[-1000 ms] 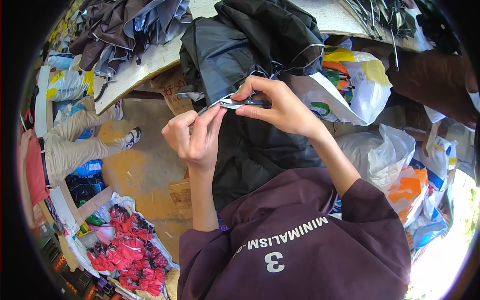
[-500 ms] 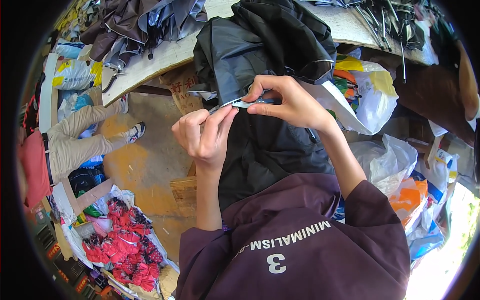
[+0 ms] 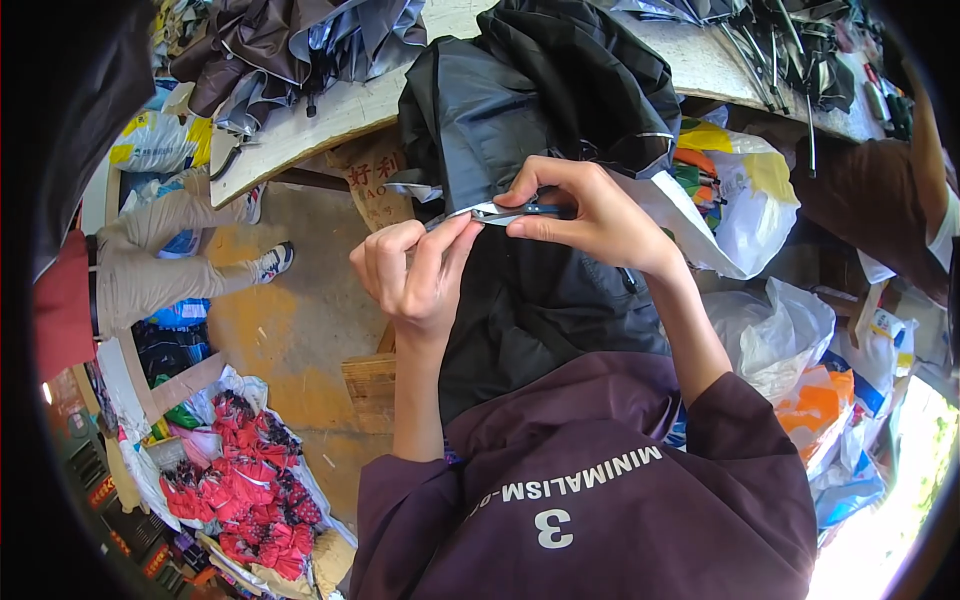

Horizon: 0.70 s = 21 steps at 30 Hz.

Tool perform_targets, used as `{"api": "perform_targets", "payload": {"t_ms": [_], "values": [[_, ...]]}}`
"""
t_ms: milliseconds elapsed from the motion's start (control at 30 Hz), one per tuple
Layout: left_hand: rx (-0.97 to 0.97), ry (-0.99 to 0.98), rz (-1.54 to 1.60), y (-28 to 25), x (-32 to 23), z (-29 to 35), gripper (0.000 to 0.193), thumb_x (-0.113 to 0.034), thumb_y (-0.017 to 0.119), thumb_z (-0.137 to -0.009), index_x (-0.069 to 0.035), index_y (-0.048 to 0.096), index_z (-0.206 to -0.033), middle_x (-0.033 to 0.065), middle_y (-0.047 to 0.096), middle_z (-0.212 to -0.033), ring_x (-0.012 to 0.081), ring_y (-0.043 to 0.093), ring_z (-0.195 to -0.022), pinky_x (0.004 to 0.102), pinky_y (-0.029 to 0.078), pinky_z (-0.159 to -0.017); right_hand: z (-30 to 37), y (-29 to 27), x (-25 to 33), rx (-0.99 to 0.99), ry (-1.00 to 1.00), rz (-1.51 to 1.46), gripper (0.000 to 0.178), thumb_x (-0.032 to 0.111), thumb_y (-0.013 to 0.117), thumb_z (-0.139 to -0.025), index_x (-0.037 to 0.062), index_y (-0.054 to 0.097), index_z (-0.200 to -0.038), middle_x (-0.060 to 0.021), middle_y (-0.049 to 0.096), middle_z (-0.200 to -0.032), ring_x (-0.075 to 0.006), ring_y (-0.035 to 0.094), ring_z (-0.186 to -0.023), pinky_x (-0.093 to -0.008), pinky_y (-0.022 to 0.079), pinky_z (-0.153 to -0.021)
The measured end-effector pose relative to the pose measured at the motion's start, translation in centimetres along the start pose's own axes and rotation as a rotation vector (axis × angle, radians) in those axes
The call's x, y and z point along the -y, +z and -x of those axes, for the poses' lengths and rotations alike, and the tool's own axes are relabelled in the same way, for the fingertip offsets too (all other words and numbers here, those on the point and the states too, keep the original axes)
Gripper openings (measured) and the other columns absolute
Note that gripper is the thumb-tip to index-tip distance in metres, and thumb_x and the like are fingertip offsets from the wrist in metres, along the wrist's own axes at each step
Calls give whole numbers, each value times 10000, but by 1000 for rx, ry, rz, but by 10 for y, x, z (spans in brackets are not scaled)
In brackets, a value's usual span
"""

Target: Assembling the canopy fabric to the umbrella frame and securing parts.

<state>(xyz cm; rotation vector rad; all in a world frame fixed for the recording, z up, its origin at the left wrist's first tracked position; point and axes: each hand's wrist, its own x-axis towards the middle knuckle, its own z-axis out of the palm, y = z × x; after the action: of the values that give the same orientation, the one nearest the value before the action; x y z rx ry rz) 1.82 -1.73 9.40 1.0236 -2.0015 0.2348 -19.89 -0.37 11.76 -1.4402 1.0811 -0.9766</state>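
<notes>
A large sheet of black umbrella cloth (image 3: 492, 125) drapes from the table's edge down toward my lap. My left hand (image 3: 412, 275) pinches its pale-edged rim between thumb and forefinger. From the other side my right hand (image 3: 605, 215) grips thread snips (image 3: 545, 210) with dark handles, and their silver blades meet the cloth edge right at my left fingertips. What lies between the blades is too small to make out.
Across the front runs a white worktable (image 3: 290, 135) bearing brown-silver umbrella cloth (image 3: 260, 50) and metal umbrella frames (image 3: 770, 50). Red folded umbrellas (image 3: 245, 480) fill a sack at lower left. Plastic bags (image 3: 760, 200) stand at right. A person in beige trousers (image 3: 165, 250) is at left.
The snips have turned slightly at the cloth edge, and both hands sit a little farther right in view. Dark cloth has come into view at upper left, by the other person.
</notes>
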Motion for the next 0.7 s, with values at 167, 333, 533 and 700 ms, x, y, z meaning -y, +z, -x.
{"api": "perform_targets", "payload": {"t_ms": [167, 333, 533, 700], "values": [[-4, -1, 15, 0, -1, 0, 202, -139, 891, -696, -148, 787, -869, -22, 522, -878, 143, 488, -770, 296, 402, -763, 0, 1, -3, 8, 24, -35, 148, 99, 764, -896, 15, 648, -932, -84, 725, -1034, -133, 638, -932, -242, 482, -806], [-17, 10, 0, 1, 3, 2, 171, -195, 887, -728, -173, 778, -858, -28, 517, -880, 133, 493, -749, 288, 407, -746, 18, -8, -7, -36, 70, -114, 165, 123, 772, -891, 23, 653, -948, -87, 723, -1034, -134, 636, -929, -250, 484, -813], [-40, -20, 11, 2, -1, -9, 194, -157, 892, -710, -162, 789, -875, -23, 525, -886, 140, 489, -765, 281, 407, -753, 84, -10, -49, -307, 125, 95, 203, 136, 773, -863, 26, 671, -1001, -76, 708, -994, -129, 619, -873, -257, 482, -794], [-44, -3, 6, 5, 4, -12, 223, -143, 896, -697, -164, 795, -894, -25, 526, -893, 140, 484, -769, 278, 405, -750, 104, -3, -77, -453, 194, 308, 232, 104, 741, -832, 16, 670, -1034, -64, 684, -937, -134, 584, -808, -255, 468, -762]]}}
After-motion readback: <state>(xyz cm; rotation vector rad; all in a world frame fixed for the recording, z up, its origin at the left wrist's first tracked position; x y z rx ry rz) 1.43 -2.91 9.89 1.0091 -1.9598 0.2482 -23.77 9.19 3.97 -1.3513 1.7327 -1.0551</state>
